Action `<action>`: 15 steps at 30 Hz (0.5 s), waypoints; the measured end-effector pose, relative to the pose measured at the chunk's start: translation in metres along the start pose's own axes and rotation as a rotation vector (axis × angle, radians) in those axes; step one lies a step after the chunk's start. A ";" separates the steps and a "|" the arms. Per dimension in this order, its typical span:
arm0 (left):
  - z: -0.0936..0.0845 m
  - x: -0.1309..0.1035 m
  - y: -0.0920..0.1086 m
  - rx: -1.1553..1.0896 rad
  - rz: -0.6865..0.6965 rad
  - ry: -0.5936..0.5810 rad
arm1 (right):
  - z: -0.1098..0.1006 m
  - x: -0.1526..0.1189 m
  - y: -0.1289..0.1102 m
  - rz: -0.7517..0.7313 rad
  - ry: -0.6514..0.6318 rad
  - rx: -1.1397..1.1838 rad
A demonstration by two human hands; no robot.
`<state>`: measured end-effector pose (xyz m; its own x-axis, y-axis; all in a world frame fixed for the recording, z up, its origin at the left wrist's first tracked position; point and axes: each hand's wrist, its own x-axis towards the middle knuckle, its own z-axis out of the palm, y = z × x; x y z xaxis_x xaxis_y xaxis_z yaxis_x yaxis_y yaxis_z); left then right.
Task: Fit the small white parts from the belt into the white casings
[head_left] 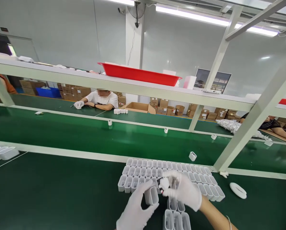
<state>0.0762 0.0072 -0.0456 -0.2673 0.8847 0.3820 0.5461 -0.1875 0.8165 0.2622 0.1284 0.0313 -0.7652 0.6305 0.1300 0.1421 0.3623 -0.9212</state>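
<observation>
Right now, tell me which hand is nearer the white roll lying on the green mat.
Right. The right hand is just left of the white roll, with some mat between; the left hand sits farther left, beyond it, holding a white shell.

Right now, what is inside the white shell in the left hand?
The shell held by the left hand shows an open, hollow mouth. Its depth is shadowed. The right hand pinches a small part beside it.

Left hand [135,209]: covered by a thin white fabric glove, close-fitting, fingers fully enclosed, light creasing across the knuckles; wrist cut off by the near edge of the view.
Right hand [182,190]: matching white glove, cuff ending at the wrist. Forearm beyond the cuff bare, no sleeve in view. A thin pale bangle [229,220] circles the right forearm near the bottom edge.
</observation>
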 end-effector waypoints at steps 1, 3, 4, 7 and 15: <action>0.001 -0.001 -0.002 0.008 0.001 0.009 | 0.006 -0.008 -0.002 -0.002 -0.021 -0.046; 0.002 -0.001 -0.004 0.026 0.021 0.027 | 0.014 -0.015 -0.011 -0.004 -0.051 -0.180; 0.003 -0.002 -0.005 0.033 0.038 0.037 | 0.015 -0.016 -0.017 0.001 -0.061 -0.243; 0.000 -0.002 -0.004 0.043 0.088 0.050 | 0.016 -0.015 -0.031 0.022 -0.063 -0.295; -0.009 0.000 0.005 0.066 0.191 0.047 | 0.022 -0.020 -0.031 0.002 -0.002 -0.218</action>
<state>0.0720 0.0025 -0.0374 -0.1902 0.8144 0.5483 0.6406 -0.3203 0.6979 0.2592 0.0892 0.0487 -0.7658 0.6303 0.1279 0.2755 0.5011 -0.8204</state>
